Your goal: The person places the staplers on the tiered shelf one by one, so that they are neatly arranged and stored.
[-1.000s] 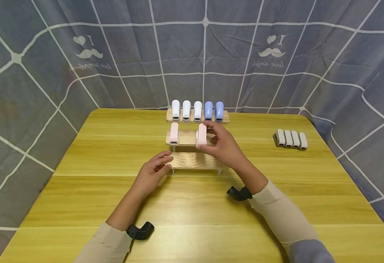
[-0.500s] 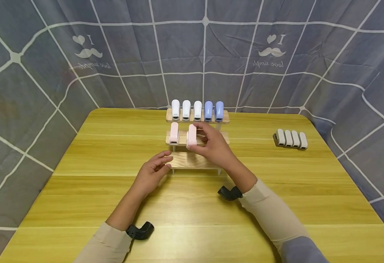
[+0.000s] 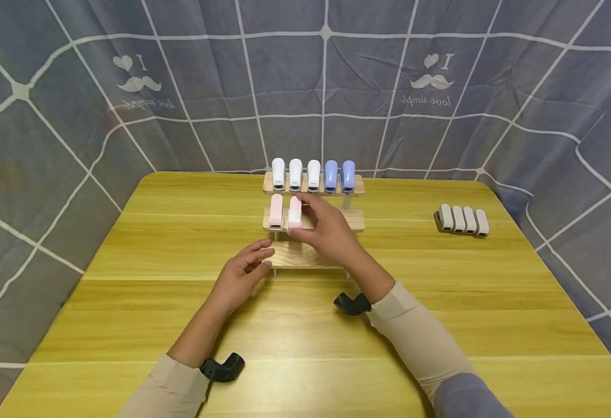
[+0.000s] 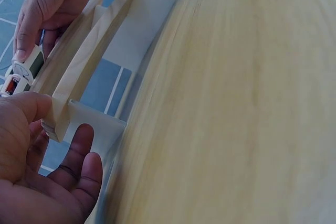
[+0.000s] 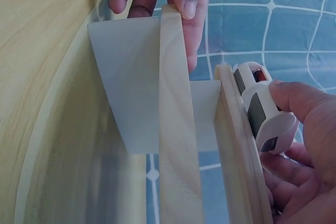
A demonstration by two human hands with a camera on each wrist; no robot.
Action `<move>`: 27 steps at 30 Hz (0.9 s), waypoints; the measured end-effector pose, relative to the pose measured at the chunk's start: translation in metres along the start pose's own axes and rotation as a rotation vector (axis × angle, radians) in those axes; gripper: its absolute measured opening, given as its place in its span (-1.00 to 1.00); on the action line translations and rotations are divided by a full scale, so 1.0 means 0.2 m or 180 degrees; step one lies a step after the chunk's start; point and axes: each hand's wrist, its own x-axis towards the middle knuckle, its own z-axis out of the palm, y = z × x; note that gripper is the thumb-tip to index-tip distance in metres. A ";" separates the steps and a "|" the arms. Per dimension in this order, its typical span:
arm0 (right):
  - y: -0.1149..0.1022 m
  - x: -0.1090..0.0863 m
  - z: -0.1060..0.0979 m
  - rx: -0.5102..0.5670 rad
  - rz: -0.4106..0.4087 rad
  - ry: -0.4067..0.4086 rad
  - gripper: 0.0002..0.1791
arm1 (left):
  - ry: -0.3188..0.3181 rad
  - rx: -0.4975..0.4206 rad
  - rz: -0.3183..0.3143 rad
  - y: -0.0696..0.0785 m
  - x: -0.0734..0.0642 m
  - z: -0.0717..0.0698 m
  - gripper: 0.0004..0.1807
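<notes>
A pink stapler (image 3: 294, 213) stands on the middle tier of a wooden stepped rack (image 3: 305, 255), pinched between the thumb and fingers of my right hand (image 3: 331, 232). Just left of it, at that tier's left end, is another pink stapler (image 3: 276, 211). In the right wrist view the held stapler (image 5: 269, 119) sits against the board, close beside the other one. My left hand (image 3: 240, 276) is at the left end of the lowest tier. The left wrist view has its thumb on the board (image 4: 62, 109) and a finger behind, pinching the end.
On the top tier stand three white staplers (image 3: 295, 174) and two blue staplers (image 3: 330, 175) in a row. Several pale staplers (image 3: 464, 220) lie side by side at the right of the wooden table (image 3: 441, 325). A grey patterned curtain (image 3: 368, 69) hangs around the back and sides.
My right hand has slid the pink stapler leftward along the middle tier, up close to the other pink one. My left hand has stayed at the rack's left end.
</notes>
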 end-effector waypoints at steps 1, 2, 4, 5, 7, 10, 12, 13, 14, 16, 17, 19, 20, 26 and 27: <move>0.00 0.00 0.00 0.0000 0.0009 -0.0006 -0.23 | -0.0001 -0.0006 0.0002 0.00 0.00 0.00 -0.65; 0.00 0.00 0.00 -0.0004 0.0020 -0.0012 -0.23 | -0.0001 -0.0009 0.0003 0.00 0.00 0.00 -0.65; 0.00 0.00 0.00 -0.0015 0.0037 -0.0019 -0.23 | -0.0008 -0.0020 0.0006 0.00 0.00 0.00 -0.65; 0.00 0.00 0.00 -0.0027 0.0047 -0.0024 -0.23 | -0.0015 -0.0022 0.0010 0.00 0.00 -0.01 -0.65; -0.01 0.00 0.00 -0.0060 0.0056 -0.0029 -0.23 | -0.0020 -0.0012 0.0020 0.00 0.00 -0.01 -0.66; -0.01 0.00 0.00 -0.0108 0.0072 -0.0035 -0.24 | -0.0020 -0.0001 0.0025 -0.01 0.00 -0.01 -0.66; 0.00 0.00 0.01 -0.0135 0.0078 -0.0039 -0.25 | -0.0012 0.0002 0.0026 -0.01 0.00 -0.01 -0.66; -0.01 0.00 0.01 -0.0145 0.0082 -0.0037 -0.25 | -0.0012 0.0004 0.0032 -0.01 0.00 -0.01 -0.66; -0.01 0.00 0.01 -0.0158 0.0084 -0.0030 -0.26 | -0.0007 0.0007 0.0030 -0.01 0.00 -0.01 -0.66; -0.01 0.00 0.01 -0.0189 0.0074 -0.0013 -0.27 | -0.0003 0.0004 0.0025 -0.01 0.00 -0.01 -0.65; -0.01 0.00 0.01 -0.0213 0.0065 0.0002 -0.27 | -0.0007 -0.0004 0.0030 -0.01 0.00 -0.01 -0.65; -0.01 0.00 0.02 -0.0249 0.0050 0.0038 -0.28 | -0.0014 -0.0005 0.0027 -0.01 0.00 -0.01 -0.65; 0.00 0.00 0.02 -0.0270 0.0039 0.0057 -0.28 | -0.0016 -0.0012 0.0018 -0.01 0.00 -0.01 -0.65; 0.00 0.00 0.03 -0.0304 0.0009 0.0150 -0.27 | -0.0001 0.0011 -0.0013 0.01 0.00 0.00 -0.65; 0.00 0.00 0.03 -0.0303 0.0010 0.0154 -0.27 | 0.0001 0.0012 -0.0012 0.01 0.00 0.00 -0.65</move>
